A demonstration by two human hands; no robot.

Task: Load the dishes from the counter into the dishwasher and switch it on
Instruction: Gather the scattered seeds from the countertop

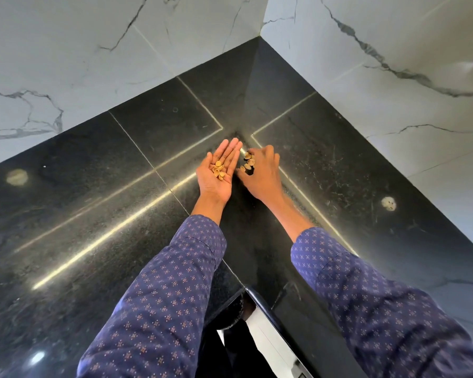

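My left hand (219, 170) lies palm up over the black corner counter (93, 192), fingers straight, with several tan nut shells (218, 169) resting in the palm. Just to its right, my right hand (261, 173) is palm down on the counter, its fingers curled around more loose nut shells (248, 162) that lie on the stone. No dishes and no dishwasher are in view.
White marble-look walls (393, 64) close the corner at the back and right. The counter's rounded front edge (260, 301) shows at bottom centre, with a glossy reflective surface (273, 347) below it. Pale round light reflections (17, 177) sit on the stone.
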